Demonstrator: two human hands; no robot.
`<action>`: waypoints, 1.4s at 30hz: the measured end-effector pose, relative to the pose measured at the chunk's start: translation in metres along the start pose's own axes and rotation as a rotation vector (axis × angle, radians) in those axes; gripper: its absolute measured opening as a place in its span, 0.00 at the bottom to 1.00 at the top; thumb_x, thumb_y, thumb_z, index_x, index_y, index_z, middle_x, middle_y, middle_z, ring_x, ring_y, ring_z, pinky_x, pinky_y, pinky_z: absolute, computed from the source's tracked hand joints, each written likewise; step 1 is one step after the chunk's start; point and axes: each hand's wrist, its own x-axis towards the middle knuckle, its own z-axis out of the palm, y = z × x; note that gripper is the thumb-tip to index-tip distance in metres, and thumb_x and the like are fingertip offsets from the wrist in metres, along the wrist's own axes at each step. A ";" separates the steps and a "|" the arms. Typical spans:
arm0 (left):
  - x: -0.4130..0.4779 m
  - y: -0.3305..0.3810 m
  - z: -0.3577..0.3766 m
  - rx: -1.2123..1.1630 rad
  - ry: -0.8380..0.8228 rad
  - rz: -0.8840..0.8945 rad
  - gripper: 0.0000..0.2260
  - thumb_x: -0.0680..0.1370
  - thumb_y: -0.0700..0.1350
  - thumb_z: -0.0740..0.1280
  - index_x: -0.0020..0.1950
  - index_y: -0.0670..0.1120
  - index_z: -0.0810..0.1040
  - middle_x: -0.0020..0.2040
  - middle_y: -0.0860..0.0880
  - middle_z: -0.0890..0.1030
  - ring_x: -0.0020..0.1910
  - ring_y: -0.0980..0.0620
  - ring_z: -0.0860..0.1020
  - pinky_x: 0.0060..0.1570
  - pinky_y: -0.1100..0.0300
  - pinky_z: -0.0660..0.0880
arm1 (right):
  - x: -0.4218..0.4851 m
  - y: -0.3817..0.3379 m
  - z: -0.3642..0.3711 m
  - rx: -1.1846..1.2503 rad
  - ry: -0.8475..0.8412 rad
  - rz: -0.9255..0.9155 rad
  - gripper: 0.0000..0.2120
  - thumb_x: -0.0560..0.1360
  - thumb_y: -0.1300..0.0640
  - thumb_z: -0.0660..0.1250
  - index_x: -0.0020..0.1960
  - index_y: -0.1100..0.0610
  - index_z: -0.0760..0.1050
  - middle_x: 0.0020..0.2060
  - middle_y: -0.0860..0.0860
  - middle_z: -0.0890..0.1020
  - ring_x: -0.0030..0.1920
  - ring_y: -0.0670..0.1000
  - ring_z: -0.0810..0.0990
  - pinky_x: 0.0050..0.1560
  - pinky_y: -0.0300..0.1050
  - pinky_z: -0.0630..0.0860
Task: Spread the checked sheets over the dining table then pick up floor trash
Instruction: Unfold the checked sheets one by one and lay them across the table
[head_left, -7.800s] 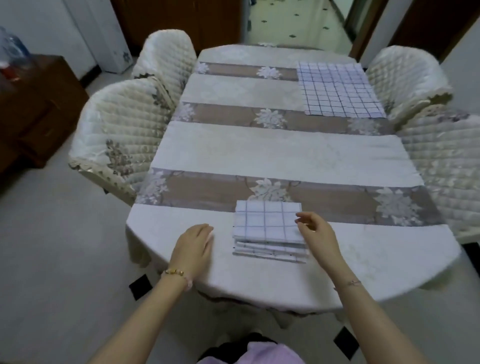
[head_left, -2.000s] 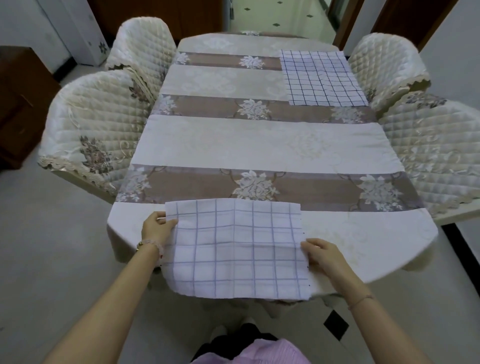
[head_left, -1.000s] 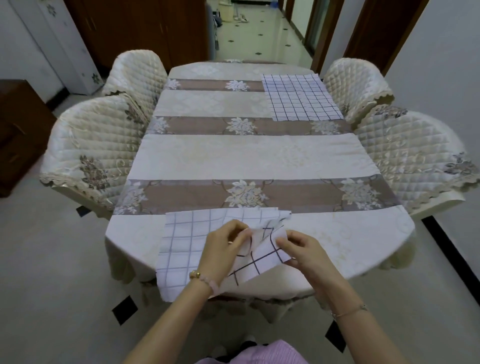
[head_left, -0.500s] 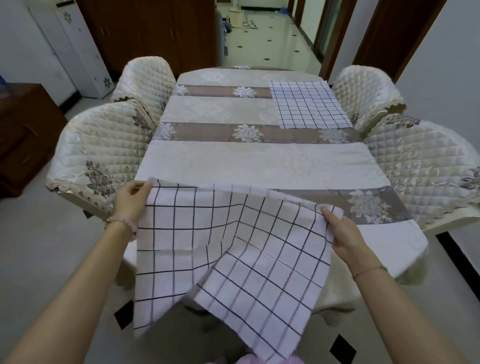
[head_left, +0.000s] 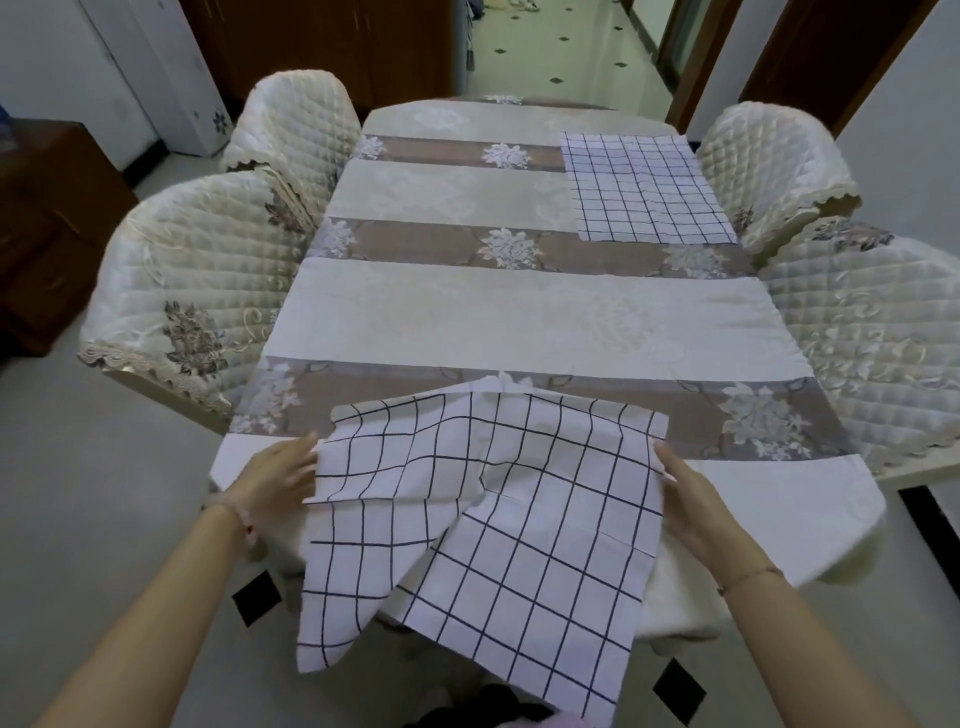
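A white sheet with black checks (head_left: 488, 499) lies rumpled across the near end of the dining table (head_left: 519, 317), its lower half hanging off the front edge. My left hand (head_left: 280, 475) grips its left edge and my right hand (head_left: 685, 493) holds its right edge. A second checked sheet (head_left: 644, 187) lies flat at the table's far right corner. Other sheets seen earlier under the held one are hidden by it.
Four quilted cream chairs flank the table: two on the left (head_left: 192, 280) (head_left: 296, 124), two on the right (head_left: 872, 332) (head_left: 763, 156). A dark wooden cabinet (head_left: 47, 228) stands at the left. Pale floor with black diamond tiles (head_left: 257, 597) surrounds the table.
The sheet held up spread in the air half a second ago has come down onto the table's near end. Both hands have lowered and moved forward with its side edges.
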 end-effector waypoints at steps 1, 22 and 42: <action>-0.004 -0.007 -0.001 0.000 -0.013 -0.017 0.09 0.80 0.44 0.59 0.44 0.43 0.75 0.28 0.52 0.83 0.31 0.54 0.81 0.23 0.68 0.75 | -0.006 0.007 -0.004 -0.011 -0.003 0.003 0.16 0.77 0.51 0.64 0.57 0.61 0.78 0.52 0.59 0.83 0.49 0.57 0.83 0.47 0.49 0.80; -0.166 -0.067 -0.080 -0.090 0.529 0.426 0.04 0.76 0.42 0.65 0.44 0.48 0.79 0.43 0.48 0.80 0.46 0.46 0.77 0.44 0.53 0.75 | -0.078 -0.025 0.088 -0.281 -0.269 -0.515 0.05 0.75 0.58 0.67 0.48 0.57 0.81 0.44 0.54 0.84 0.44 0.53 0.82 0.48 0.50 0.78; -0.254 -0.249 -0.313 -0.459 1.186 0.063 0.12 0.78 0.43 0.65 0.56 0.37 0.77 0.52 0.41 0.78 0.55 0.44 0.75 0.57 0.50 0.70 | -0.095 0.130 0.412 -0.737 -0.751 -0.295 0.15 0.75 0.54 0.67 0.41 0.68 0.77 0.35 0.54 0.79 0.40 0.51 0.76 0.43 0.44 0.71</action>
